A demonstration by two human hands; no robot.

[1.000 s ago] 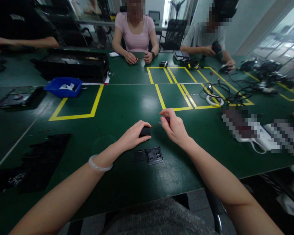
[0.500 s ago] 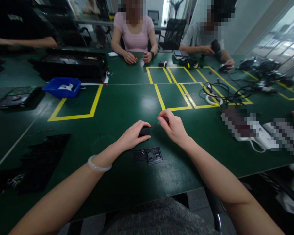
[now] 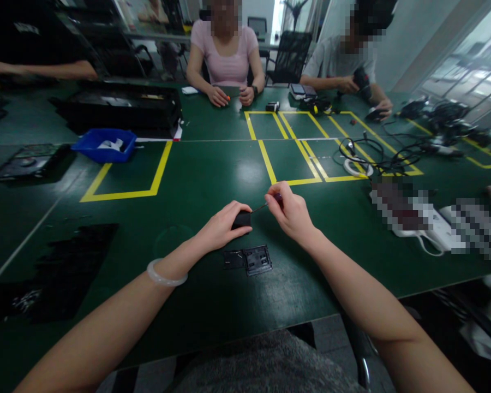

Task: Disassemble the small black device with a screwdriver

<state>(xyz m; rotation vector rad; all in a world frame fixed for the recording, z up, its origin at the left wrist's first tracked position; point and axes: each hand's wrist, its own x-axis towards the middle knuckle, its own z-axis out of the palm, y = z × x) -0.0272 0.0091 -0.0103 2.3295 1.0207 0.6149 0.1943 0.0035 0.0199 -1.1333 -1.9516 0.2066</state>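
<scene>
Between the thumb and fingers of my left hand (image 3: pixel 221 226) is a small black box-shaped part (image 3: pixel 242 220), held just above or on the green table. My right hand (image 3: pixel 288 210) is closed around the dark handle of a screwdriver (image 3: pixel 260 208). Its thin shaft points left, and the tip meets the upper right edge of the black part. Close in front of my left hand, two flat black plastic pieces (image 3: pixel 257 260) lie side by side on the table.
A blue bin (image 3: pixel 104 146) with white scraps stands far left beside a long black casing (image 3: pixel 118 109). Black flat parts (image 3: pixel 73 267) lie at left. Cables (image 3: pixel 372 153) and a white power strip (image 3: pixel 444 232) are at right. Co-workers (image 3: pixel 225 54) sit across the table.
Both hands and the black part stay almost in place. The screwdriver tip remains at the part's edge, with only a very slight shift of my right hand.
</scene>
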